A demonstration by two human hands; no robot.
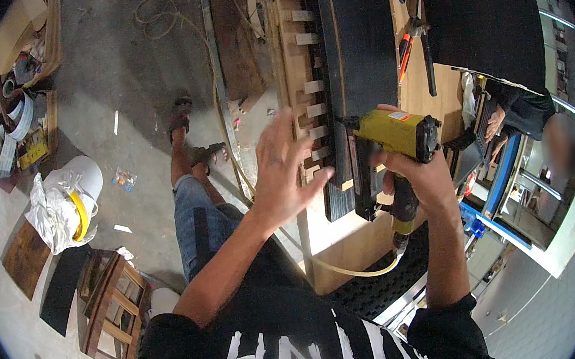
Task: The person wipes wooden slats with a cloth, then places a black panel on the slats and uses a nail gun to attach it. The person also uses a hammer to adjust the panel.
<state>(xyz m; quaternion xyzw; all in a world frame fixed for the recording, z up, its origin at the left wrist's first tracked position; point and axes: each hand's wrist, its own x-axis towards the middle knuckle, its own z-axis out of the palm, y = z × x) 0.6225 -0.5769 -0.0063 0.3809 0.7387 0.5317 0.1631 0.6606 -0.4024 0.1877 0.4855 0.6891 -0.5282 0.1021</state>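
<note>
My right hand [424, 179] is wrapped around the handle of a yellow and black air nail gun [390, 132]. The gun sits over the near end of a long black board [365, 36]; whether its nose touches the wood I cannot tell. A pale air hose [355, 273] runs from the bottom of its handle. My left hand [279, 179] is empty, with its fingers spread, just left of the board's near end. Beside that hand, a row of short pale wooden slats [305, 38] lines the board's left side.
Pliers with orange handles [403, 53] and other tools lie right of the board. Another person [521, 110] works at the right. A white bucket [89, 181] with a plastic bag, a wooden frame [112, 309] and boxes of supplies [28, 117] stand on the left floor.
</note>
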